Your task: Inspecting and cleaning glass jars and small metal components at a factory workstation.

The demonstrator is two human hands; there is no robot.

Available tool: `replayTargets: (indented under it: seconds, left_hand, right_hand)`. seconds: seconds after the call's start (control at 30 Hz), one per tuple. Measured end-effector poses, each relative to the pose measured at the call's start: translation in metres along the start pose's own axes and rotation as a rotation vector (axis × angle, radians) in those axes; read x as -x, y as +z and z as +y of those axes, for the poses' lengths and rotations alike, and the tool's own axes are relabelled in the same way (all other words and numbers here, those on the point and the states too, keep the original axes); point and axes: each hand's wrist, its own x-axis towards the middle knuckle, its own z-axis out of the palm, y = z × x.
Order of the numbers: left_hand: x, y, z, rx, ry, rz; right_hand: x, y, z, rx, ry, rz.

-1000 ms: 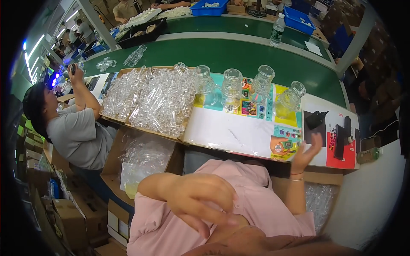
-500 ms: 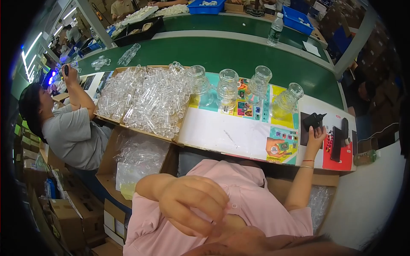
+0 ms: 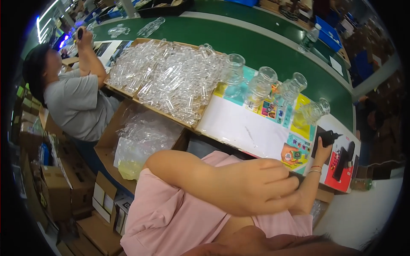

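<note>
My left hand [image 3: 268,184] is raised in front of my chest with its back upward and the fingers curled in. What they hold, if anything, is hidden under the knuckles. At the table's right end, my right hand [image 3: 323,150] grips a black bottle with a pointed nozzle [image 3: 329,138], which stands on a dark patch of the table covering. Beyond the hands, a row of several clear flared glass vessels [image 3: 261,84] lines the far side of the printed sheet [image 3: 245,128].
Left of the sheet, a cardboard tray [image 3: 197,124] is heaped with small clear pieces [image 3: 171,81]. Below it sits a carton with clear plastic bags [image 3: 145,136]. A black phone-like object [image 3: 341,164] lies at the right. A co-worker in grey [image 3: 81,98] sits at left; a green bench [image 3: 192,32] runs behind.
My left hand has swung from near my chin outward to the right, fingers still curled. My right hand stays at the black bottle. The whole view has tilted and shifted.
</note>
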Motion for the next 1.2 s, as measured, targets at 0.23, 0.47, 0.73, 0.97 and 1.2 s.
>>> replayTargets:
  seconds: [0.23,0.47,0.73,0.97,1.2]
  left_hand:
    - [0.101,-0.001,-0.061,-0.215,-0.431,-0.093]
    - [0.260,-0.122,-0.133,-0.966,-1.055,0.437]
    - [0.349,-0.217,-0.191,-1.122,-1.422,0.192]
    - [0.340,-0.243,-0.219,-0.909,-1.672,-0.080]
    - [0.322,-0.245,-0.197,-1.103,-1.289,-0.196]
  right_hand:
    - [-0.005,-0.003,0.021,0.040,0.002,0.030]
    - [0.045,-0.026,-0.067,-0.463,-0.097,0.161]
    - [0.100,0.014,-0.150,-0.515,-0.176,-0.130]
    - [0.141,0.052,-0.183,-0.764,-0.075,-0.407]
    - [0.162,0.063,-0.206,-0.758,-0.011,-0.697]
